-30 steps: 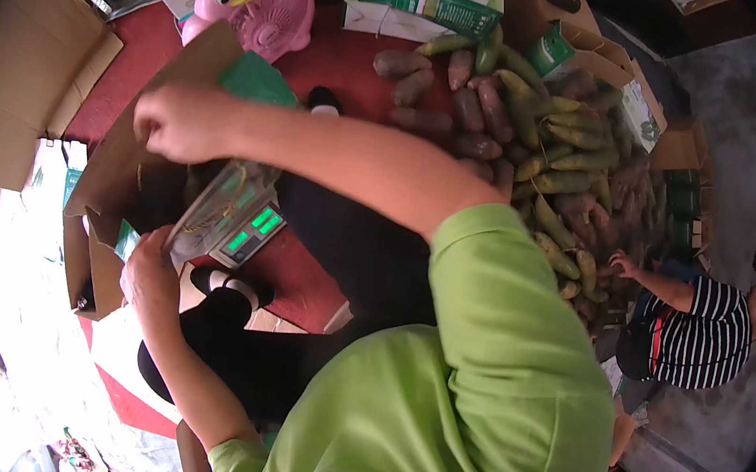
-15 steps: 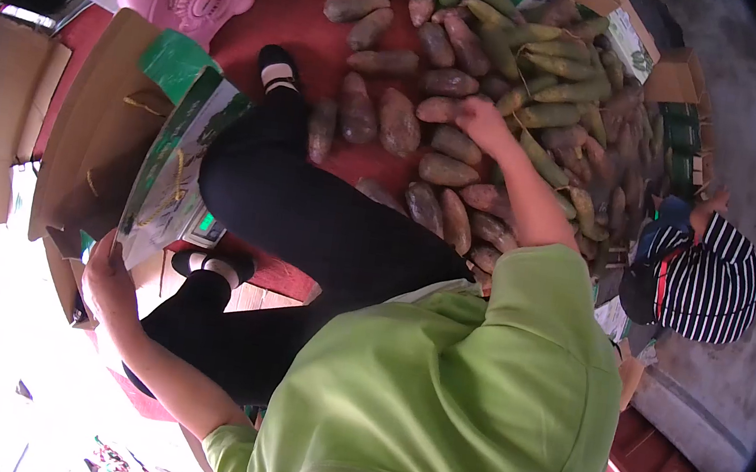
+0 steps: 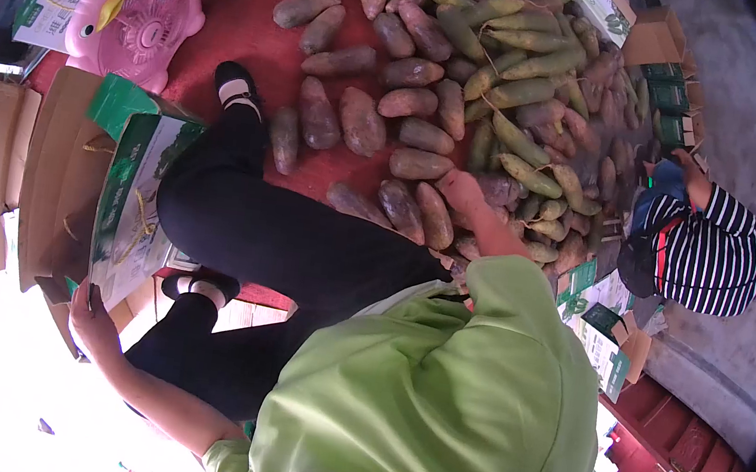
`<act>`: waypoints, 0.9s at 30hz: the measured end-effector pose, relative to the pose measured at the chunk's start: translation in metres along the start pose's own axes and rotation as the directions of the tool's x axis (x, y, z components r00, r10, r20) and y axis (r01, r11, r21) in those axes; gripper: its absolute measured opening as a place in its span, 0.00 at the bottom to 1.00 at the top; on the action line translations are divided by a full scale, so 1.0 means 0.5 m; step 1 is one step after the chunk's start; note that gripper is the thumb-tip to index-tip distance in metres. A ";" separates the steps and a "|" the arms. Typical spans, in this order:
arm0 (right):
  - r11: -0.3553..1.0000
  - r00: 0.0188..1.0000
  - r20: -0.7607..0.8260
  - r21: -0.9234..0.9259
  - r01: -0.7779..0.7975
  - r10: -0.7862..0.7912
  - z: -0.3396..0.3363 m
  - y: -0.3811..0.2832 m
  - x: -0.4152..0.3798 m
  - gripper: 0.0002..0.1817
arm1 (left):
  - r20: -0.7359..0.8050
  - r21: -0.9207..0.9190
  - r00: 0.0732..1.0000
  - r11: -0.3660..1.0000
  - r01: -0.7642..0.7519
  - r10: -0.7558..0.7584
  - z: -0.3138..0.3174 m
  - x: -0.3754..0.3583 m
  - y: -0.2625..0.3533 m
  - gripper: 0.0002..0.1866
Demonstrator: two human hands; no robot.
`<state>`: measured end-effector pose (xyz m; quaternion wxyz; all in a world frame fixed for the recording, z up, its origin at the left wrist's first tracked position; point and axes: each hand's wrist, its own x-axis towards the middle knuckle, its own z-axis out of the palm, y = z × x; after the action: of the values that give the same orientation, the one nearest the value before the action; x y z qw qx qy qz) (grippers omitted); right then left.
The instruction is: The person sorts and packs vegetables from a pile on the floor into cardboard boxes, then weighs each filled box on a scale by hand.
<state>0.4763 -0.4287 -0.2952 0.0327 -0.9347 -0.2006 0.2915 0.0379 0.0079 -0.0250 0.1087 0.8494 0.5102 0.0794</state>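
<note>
Our left hand (image 3: 92, 319) gripping the lower edge of the green-and-white carton (image 3: 132, 206) beside our knee, fingers closed on its flap, our right hand (image 3: 461, 192) reaching into the heap of papayas (image 3: 469, 106) on the red mat (image 3: 243, 31), whether its fingers close we cannot tell, carton open, printed, with yellow string

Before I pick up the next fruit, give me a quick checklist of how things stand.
1. Right hand on the fruit pile: ok, it rests at the near edge of the pile.
2. Fruit actually gripped: cannot tell, the fingers are hidden.
3. Left hand on the box: ok, it touches the lower edge of the flap.
4. Box open: ok, flaps stand up.
5. Other person apart from my reach: ok, at the far side of the pile.
</note>
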 end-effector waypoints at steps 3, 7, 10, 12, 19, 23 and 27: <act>0.996 0.994 -0.093 -0.055 -0.064 0.059 -0.128 -0.037 -0.037 0.11 | 0.014 0.050 0.999 0.998 -0.031 0.031 0.003 0.003 -0.013 0.11; 0.904 0.973 -0.229 -0.412 -0.112 0.016 -0.141 0.052 0.029 0.12 | -0.028 0.072 0.999 0.997 0.023 -0.021 0.004 -0.001 -0.006 0.11; 0.814 0.981 -0.192 -0.569 -0.119 0.009 -0.158 0.073 0.050 0.13 | -0.034 0.072 0.999 0.997 0.033 -0.031 0.006 -0.001 -0.014 0.11; 0.764 0.989 -0.148 -0.638 -0.092 -0.004 -0.171 0.084 0.063 0.13 | -0.044 0.045 0.999 0.999 0.008 -0.006 0.011 -0.002 -0.012 0.11; 0.735 0.999 -0.049 -0.676 -0.051 0.023 -0.160 0.128 0.081 0.11 | -0.047 0.063 0.999 0.998 -0.003 0.006 0.008 -0.003 -0.013 0.11; 0.757 0.995 -0.094 -0.652 -0.043 -0.024 -0.184 0.117 0.061 0.09 | -0.027 0.060 1.000 0.998 0.008 -0.006 0.005 -0.002 -0.014 0.10; 0.809 0.977 -0.203 -0.583 -0.068 -0.064 -0.154 0.162 0.072 0.07 | -0.027 0.000 0.999 1.000 0.022 -0.022 0.006 -0.002 0.000 0.09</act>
<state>0.5751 -0.4847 -0.2652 -0.2366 -0.9249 -0.2749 0.1139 0.0380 0.0069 -0.0280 0.1022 0.8427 0.5209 0.0896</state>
